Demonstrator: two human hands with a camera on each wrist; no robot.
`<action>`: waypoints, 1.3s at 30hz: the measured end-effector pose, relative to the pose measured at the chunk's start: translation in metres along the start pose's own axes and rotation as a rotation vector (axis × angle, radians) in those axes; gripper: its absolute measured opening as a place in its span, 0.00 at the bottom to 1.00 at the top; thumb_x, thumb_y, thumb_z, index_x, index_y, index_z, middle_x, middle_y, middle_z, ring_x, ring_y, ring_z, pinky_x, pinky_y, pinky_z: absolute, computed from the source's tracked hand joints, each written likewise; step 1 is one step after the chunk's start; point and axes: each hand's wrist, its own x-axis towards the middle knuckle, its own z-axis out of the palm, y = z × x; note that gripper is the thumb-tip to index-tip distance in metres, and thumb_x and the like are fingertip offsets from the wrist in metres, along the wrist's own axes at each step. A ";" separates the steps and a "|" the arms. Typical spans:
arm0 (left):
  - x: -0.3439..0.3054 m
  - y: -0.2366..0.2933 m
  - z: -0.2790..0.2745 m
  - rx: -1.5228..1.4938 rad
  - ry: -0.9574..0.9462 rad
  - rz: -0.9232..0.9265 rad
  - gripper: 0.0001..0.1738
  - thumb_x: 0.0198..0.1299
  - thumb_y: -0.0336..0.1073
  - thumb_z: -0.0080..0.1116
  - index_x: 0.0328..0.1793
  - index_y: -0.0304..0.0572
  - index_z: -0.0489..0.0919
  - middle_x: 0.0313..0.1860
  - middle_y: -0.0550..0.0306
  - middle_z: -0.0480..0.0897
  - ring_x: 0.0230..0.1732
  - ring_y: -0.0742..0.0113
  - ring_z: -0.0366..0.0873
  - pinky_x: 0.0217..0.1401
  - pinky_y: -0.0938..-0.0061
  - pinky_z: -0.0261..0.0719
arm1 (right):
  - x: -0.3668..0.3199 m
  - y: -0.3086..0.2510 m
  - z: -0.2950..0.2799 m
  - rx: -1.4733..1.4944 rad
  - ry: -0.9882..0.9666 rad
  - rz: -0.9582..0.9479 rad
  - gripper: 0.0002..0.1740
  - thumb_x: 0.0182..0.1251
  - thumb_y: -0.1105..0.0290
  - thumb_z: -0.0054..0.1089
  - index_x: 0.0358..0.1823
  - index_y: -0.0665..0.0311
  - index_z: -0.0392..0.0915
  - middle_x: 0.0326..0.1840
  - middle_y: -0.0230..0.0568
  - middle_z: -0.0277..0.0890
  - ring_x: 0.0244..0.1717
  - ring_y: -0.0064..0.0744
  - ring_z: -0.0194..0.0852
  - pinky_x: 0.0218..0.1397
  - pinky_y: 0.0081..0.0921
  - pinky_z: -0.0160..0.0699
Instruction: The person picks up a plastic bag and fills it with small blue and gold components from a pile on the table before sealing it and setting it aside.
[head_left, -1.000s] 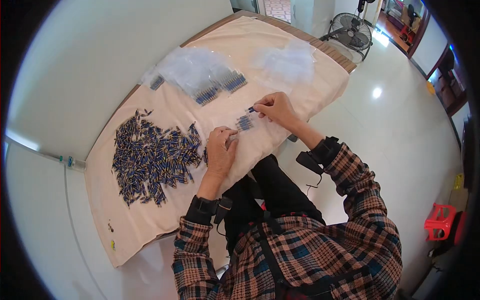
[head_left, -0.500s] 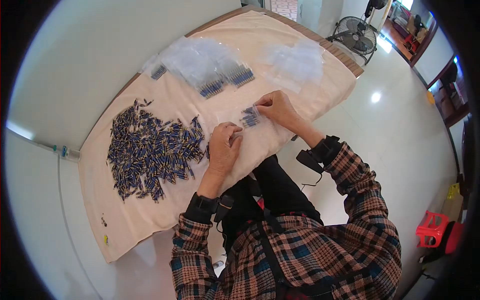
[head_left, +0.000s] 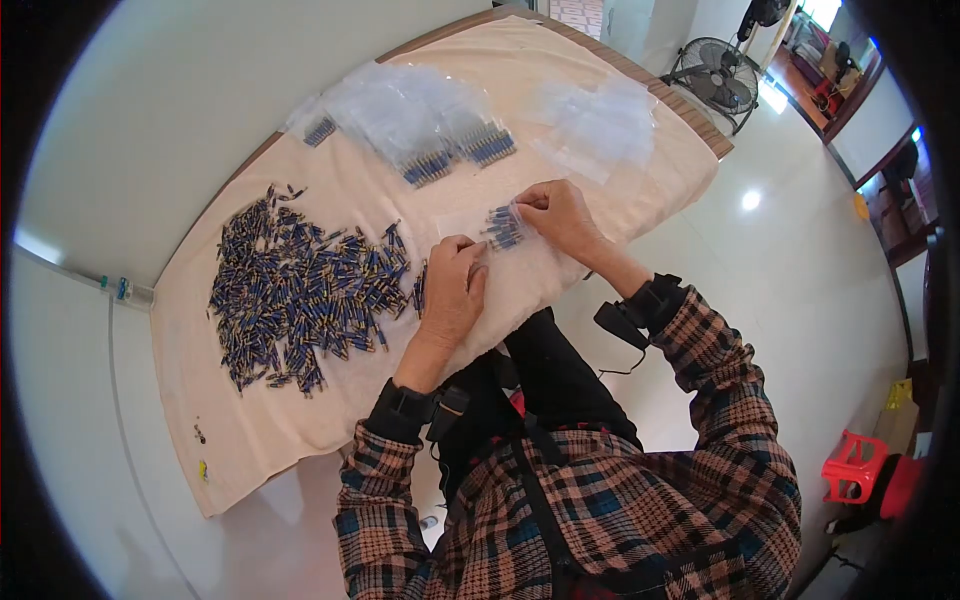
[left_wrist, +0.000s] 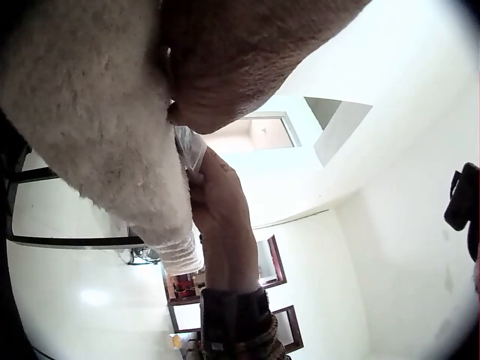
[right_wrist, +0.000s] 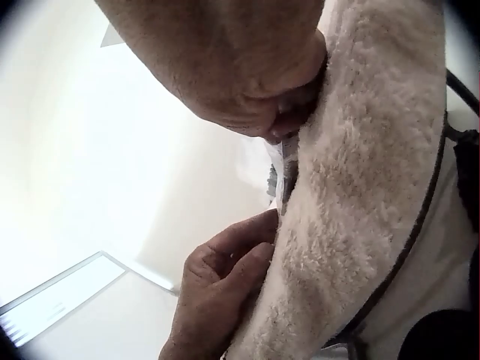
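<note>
In the head view a small clear bag (head_left: 505, 228) with several blue and brass pieces lies between the hands. The right hand (head_left: 562, 218) pinches its far right edge between thumb and fingers. At the bag's near left end, the left hand (head_left: 452, 292) has thumb and forefinger on the clear plastic; whether they pinch it is hard to see. The right wrist view shows the plastic (right_wrist: 282, 169) running from the right hand (right_wrist: 232, 67) down to the left hand (right_wrist: 217, 285). A large heap of blue and brass pieces (head_left: 300, 290) lies left of the left hand.
Filled clear bags (head_left: 400, 110) lie at the back of the cream cloth (head_left: 300, 430), with flat clear bags (head_left: 600, 125) to their right. Small yellow and dark bits rest near the cloth's left corner. A floor fan (head_left: 715, 78) and a red stool (head_left: 850, 466) stand beyond the table.
The right hand has brought its pinched pieces to the bag and now holds the bag's edge; those pieces lie with the others. The left hand has barely moved. The head view has shifted slightly.
</note>
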 end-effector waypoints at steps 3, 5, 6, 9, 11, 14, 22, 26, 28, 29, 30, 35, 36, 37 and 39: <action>0.001 0.002 -0.001 0.008 -0.020 -0.010 0.19 0.47 0.21 0.59 0.50 0.36 0.79 0.47 0.45 0.75 0.50 0.46 0.73 0.53 0.63 0.73 | 0.000 -0.006 -0.002 -0.116 -0.017 0.022 0.11 0.58 0.71 0.64 0.36 0.73 0.83 0.29 0.44 0.84 0.32 0.24 0.82 0.39 0.23 0.80; 0.001 0.003 -0.001 0.005 -0.023 -0.008 0.20 0.48 0.21 0.59 0.50 0.37 0.79 0.48 0.45 0.74 0.50 0.47 0.72 0.53 0.63 0.72 | 0.001 -0.005 -0.002 -0.111 -0.020 0.027 0.11 0.58 0.70 0.64 0.35 0.72 0.83 0.29 0.45 0.84 0.32 0.25 0.82 0.39 0.23 0.80; 0.002 0.004 -0.001 0.004 -0.024 -0.008 0.20 0.48 0.21 0.59 0.50 0.37 0.79 0.48 0.45 0.74 0.50 0.47 0.72 0.53 0.63 0.71 | 0.001 -0.005 -0.001 -0.109 -0.023 0.029 0.11 0.58 0.70 0.64 0.35 0.72 0.83 0.29 0.45 0.83 0.32 0.25 0.82 0.39 0.23 0.80; 0.002 0.007 -0.002 0.033 -0.035 -0.010 0.20 0.47 0.21 0.59 0.50 0.37 0.79 0.48 0.45 0.74 0.51 0.47 0.71 0.54 0.63 0.71 | 0.002 -0.004 -0.001 -0.113 -0.025 0.033 0.10 0.57 0.70 0.64 0.35 0.72 0.84 0.29 0.45 0.83 0.32 0.26 0.82 0.39 0.23 0.80; 0.004 0.009 -0.002 0.046 -0.040 -0.007 0.20 0.47 0.21 0.58 0.51 0.37 0.79 0.48 0.45 0.74 0.51 0.47 0.71 0.54 0.63 0.70 | 0.003 -0.004 -0.002 -0.117 -0.023 0.034 0.10 0.57 0.70 0.64 0.34 0.71 0.84 0.29 0.45 0.83 0.32 0.26 0.82 0.39 0.23 0.80; 0.004 0.007 -0.002 0.049 -0.063 -0.014 0.21 0.47 0.20 0.58 0.51 0.37 0.79 0.47 0.45 0.74 0.51 0.48 0.71 0.54 0.64 0.70 | 0.005 -0.002 -0.001 -0.084 -0.019 -0.009 0.12 0.54 0.66 0.63 0.32 0.69 0.84 0.28 0.50 0.82 0.31 0.40 0.83 0.38 0.30 0.80; 0.004 0.010 -0.002 0.077 -0.074 -0.021 0.21 0.47 0.20 0.57 0.51 0.37 0.79 0.47 0.46 0.74 0.50 0.48 0.70 0.55 0.64 0.70 | 0.002 -0.007 -0.003 -0.099 -0.027 -0.036 0.11 0.54 0.67 0.62 0.32 0.70 0.83 0.28 0.52 0.81 0.31 0.44 0.83 0.36 0.32 0.79; 0.004 0.009 -0.002 0.081 -0.072 -0.001 0.21 0.47 0.20 0.57 0.51 0.37 0.80 0.47 0.46 0.74 0.50 0.48 0.70 0.55 0.64 0.70 | 0.002 -0.008 -0.004 -0.109 -0.042 -0.054 0.11 0.54 0.67 0.62 0.32 0.70 0.83 0.28 0.53 0.81 0.30 0.45 0.82 0.36 0.33 0.79; 0.003 0.009 -0.002 0.077 -0.071 -0.002 0.21 0.47 0.20 0.57 0.51 0.37 0.80 0.47 0.46 0.74 0.50 0.48 0.70 0.55 0.64 0.70 | 0.001 -0.007 -0.004 -0.113 -0.056 -0.055 0.11 0.55 0.68 0.62 0.33 0.70 0.83 0.28 0.51 0.81 0.30 0.39 0.82 0.35 0.30 0.78; 0.003 0.009 -0.002 0.074 -0.070 -0.003 0.21 0.47 0.20 0.57 0.51 0.37 0.80 0.47 0.46 0.74 0.50 0.48 0.70 0.55 0.64 0.70 | 0.000 -0.007 -0.004 -0.116 -0.069 -0.056 0.11 0.56 0.69 0.62 0.34 0.71 0.83 0.27 0.49 0.82 0.29 0.34 0.81 0.35 0.28 0.78; 0.003 0.009 -0.002 0.071 -0.069 -0.004 0.21 0.47 0.20 0.57 0.51 0.37 0.80 0.47 0.46 0.74 0.50 0.48 0.70 0.55 0.64 0.70 | 0.000 -0.007 -0.004 -0.119 -0.083 -0.057 0.11 0.57 0.70 0.62 0.35 0.71 0.83 0.27 0.47 0.82 0.28 0.28 0.80 0.35 0.25 0.78; 0.003 0.010 -0.004 0.064 -0.079 -0.009 0.22 0.47 0.20 0.57 0.51 0.37 0.80 0.48 0.46 0.73 0.51 0.47 0.70 0.55 0.64 0.69 | 0.001 -0.006 -0.005 -0.148 -0.109 -0.091 0.11 0.58 0.69 0.63 0.36 0.72 0.83 0.27 0.47 0.82 0.28 0.27 0.80 0.35 0.25 0.78; 0.003 0.010 -0.004 0.062 -0.080 -0.007 0.22 0.46 0.20 0.57 0.51 0.37 0.80 0.48 0.45 0.73 0.51 0.47 0.70 0.55 0.64 0.69 | 0.001 -0.006 -0.005 -0.143 -0.122 -0.093 0.11 0.58 0.70 0.63 0.36 0.72 0.83 0.27 0.46 0.82 0.28 0.26 0.79 0.34 0.25 0.78; 0.004 0.009 -0.004 0.061 -0.082 -0.006 0.22 0.46 0.20 0.57 0.51 0.37 0.80 0.48 0.45 0.73 0.51 0.47 0.70 0.55 0.64 0.69 | 0.001 -0.006 -0.006 -0.139 -0.135 -0.093 0.11 0.58 0.70 0.63 0.36 0.72 0.83 0.27 0.46 0.83 0.28 0.26 0.79 0.34 0.24 0.78; 0.003 0.010 -0.004 0.058 -0.084 -0.007 0.22 0.46 0.20 0.57 0.51 0.37 0.80 0.49 0.45 0.73 0.51 0.47 0.70 0.56 0.64 0.69 | 0.001 -0.007 -0.007 -0.135 -0.150 -0.093 0.11 0.58 0.70 0.63 0.36 0.72 0.83 0.27 0.46 0.83 0.28 0.25 0.79 0.34 0.24 0.77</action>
